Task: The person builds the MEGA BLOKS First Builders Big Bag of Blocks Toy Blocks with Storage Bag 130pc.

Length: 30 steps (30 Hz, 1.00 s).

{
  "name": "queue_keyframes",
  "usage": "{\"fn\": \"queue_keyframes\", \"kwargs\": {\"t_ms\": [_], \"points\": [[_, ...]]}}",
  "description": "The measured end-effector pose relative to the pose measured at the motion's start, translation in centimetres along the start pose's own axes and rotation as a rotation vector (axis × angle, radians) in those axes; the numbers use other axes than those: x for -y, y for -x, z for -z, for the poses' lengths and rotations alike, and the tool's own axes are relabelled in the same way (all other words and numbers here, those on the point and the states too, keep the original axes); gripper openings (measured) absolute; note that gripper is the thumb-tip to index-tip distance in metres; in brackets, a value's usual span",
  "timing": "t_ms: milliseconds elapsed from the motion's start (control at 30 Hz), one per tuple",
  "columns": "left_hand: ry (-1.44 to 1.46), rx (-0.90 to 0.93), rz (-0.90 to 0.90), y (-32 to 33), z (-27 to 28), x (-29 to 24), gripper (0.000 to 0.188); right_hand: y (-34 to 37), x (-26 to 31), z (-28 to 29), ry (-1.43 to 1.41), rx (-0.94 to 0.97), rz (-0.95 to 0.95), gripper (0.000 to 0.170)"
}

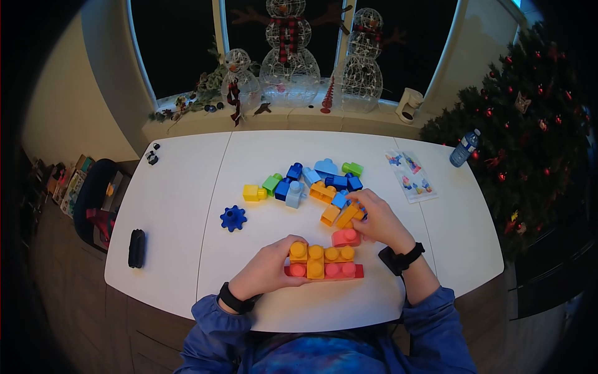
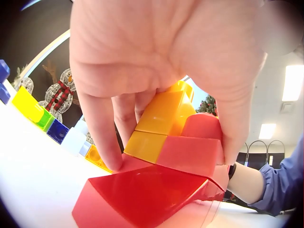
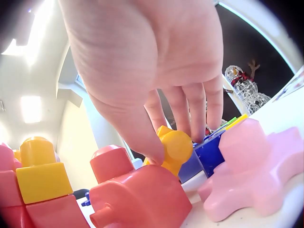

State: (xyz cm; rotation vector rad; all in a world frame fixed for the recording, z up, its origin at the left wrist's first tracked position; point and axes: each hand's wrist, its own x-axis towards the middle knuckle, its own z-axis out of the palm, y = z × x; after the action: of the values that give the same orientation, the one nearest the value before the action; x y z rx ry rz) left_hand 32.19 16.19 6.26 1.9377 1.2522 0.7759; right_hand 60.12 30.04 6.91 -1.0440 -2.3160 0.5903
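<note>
My left hand grips the left end of a built assembly of toy building blocks, yellow-orange studded blocks on a red and coral base. In the left wrist view the fingers and thumb straddle the assembly. My right hand pinches a yellow-orange block between thumb and fingers, among the loose blocks. Just below that hand lies a coral block, large in the right wrist view. Beside it there, a pink gear-shaped block stands on the table; my right hand and wrist hide it from the head view.
Loose blue blocks, a yellow block and green ones lie beyond my hands. A dark blue gear-shaped block sits left. On the white table are a black case, a picture sheet and a water bottle.
</note>
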Motion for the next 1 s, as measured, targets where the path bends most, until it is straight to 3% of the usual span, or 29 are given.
{"fn": "queue_keyframes", "kwargs": {"t_ms": [100, 300, 500, 733, 833, 1000], "points": [[0.004, -0.002, 0.003, 0.0, 0.0, -0.1, 0.069, 0.1, 0.2, 0.7, -0.032, -0.079, 0.065, 0.043], [-0.003, 0.004, 0.022, 0.0, 0.1, -0.4, 0.069, 0.9, 3.4, 2.7, -0.193, -0.006, 0.12, 0.036], [0.004, -0.011, -0.009, 0.0, 0.0, 0.0, 0.07, 1.9, 6.6, 1.5, -0.198, 0.346, 0.053, 0.031], [0.038, -0.035, -0.024, 0.1, 0.0, -0.2, 0.066, 2.9, 6.3, -2.0, -0.015, 0.128, 0.186, 0.025], [0.026, -0.032, -0.027, 0.1, 0.0, -0.2, 0.067, 3.0, 6.7, -1.3, 0.047, 0.198, 0.17, 0.032], [0.006, -0.008, -0.011, 0.0, 0.0, -0.1, 0.07, 4.1, 6.3, 0.4, -0.106, 0.267, 0.132, 0.057]]}}
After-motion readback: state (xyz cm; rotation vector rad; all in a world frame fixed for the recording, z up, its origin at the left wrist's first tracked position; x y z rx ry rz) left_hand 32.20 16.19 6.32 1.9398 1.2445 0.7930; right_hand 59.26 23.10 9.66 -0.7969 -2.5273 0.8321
